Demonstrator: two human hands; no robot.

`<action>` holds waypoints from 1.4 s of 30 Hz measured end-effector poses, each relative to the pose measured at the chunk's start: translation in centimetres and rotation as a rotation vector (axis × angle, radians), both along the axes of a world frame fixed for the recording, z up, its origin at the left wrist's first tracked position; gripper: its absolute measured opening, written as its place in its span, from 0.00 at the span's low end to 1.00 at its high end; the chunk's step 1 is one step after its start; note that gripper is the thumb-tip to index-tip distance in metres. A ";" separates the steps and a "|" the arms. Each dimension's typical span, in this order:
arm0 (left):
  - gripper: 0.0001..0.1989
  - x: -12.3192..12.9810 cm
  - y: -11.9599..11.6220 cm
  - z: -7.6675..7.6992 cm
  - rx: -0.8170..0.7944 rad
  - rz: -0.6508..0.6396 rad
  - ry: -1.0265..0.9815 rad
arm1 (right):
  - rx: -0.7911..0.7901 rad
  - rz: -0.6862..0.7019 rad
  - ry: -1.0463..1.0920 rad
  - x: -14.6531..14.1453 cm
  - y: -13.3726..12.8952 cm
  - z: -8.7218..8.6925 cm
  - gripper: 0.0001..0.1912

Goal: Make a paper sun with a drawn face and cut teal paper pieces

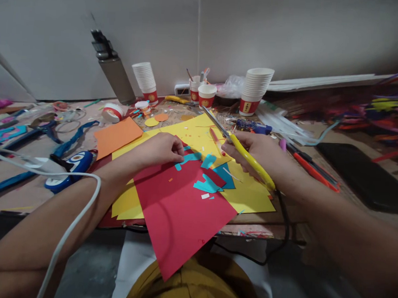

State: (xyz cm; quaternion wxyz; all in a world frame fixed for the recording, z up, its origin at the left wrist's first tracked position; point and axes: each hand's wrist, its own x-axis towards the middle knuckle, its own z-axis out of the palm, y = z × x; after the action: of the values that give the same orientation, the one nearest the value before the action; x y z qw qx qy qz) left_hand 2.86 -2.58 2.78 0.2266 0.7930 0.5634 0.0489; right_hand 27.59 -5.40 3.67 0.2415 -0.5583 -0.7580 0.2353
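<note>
While the left hand [163,148] curls over the red sheet [181,215], its grip unclear, the right hand [269,152], above the desk [31,192], grasps yellow-handled scissors [252,161] whose long axis slants near-right to far-left, pointing toward paper cups [207,98]

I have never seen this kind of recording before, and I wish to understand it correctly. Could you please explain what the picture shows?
There is no machine here: a person works with two bare hands. This single picture comes from a camera on the person's head, looking forward and down. On the cluttered table lie yellow sheets; over them, a red sheet extends past the near edge. Blue scraps are scattered on top. Paper cups stand behind. The right hand holds what look like yellow-handled scissors. The left hand is beside the scraps; whether it holds anything, I cannot tell.
</note>
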 end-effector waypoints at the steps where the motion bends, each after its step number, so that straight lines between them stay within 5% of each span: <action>1: 0.07 0.0 0.0 0.0 0.001 0.000 -0.001 | -0.007 0.008 0.005 0.0 0.0 0.0 0.18; 14: 0.11 -1.1 1.0 -0.5 -0.045 -0.051 -0.117 | -0.032 0.026 0.017 -0.1 -0.3 0.5 0.17; 27: 0.09 -1.5 0.7 0.8 -0.196 0.111 -0.341 | -0.041 0.034 0.044 0.2 -0.1 -0.1 0.20; 42: 0.11 -1.2 0.6 0.2 -0.351 0.122 -0.536 | -0.074 0.032 0.062 0.0 -0.2 0.0 0.20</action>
State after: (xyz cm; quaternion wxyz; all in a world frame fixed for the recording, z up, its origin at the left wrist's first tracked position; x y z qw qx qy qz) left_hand 1.68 -1.99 3.01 0.4969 0.6655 0.5299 0.1715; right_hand 27.56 -5.60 3.67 0.2402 -0.5473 -0.7497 0.2841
